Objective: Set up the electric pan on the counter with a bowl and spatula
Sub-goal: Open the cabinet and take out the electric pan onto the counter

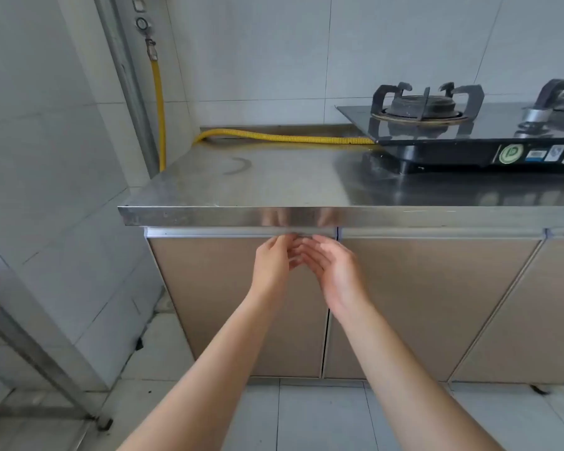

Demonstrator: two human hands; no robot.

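The stainless steel counter (274, 183) runs across the middle of the view. Below it are beige cabinet doors (215, 288), all shut. My left hand (272, 263) and my right hand (334, 271) reach side by side up to the metal handle strip (209, 232) along the top of the left door. The fingertips of both touch the strip just under the counter edge, fingers apart, holding nothing. No electric pan, bowl or spatula is in view.
A black glass gas stove (469, 138) with burner grates sits on the right of the counter. A yellow gas hose (274, 136) runs along the back wall and up the left corner. A metal frame leg (30, 353) stands on the floor at left.
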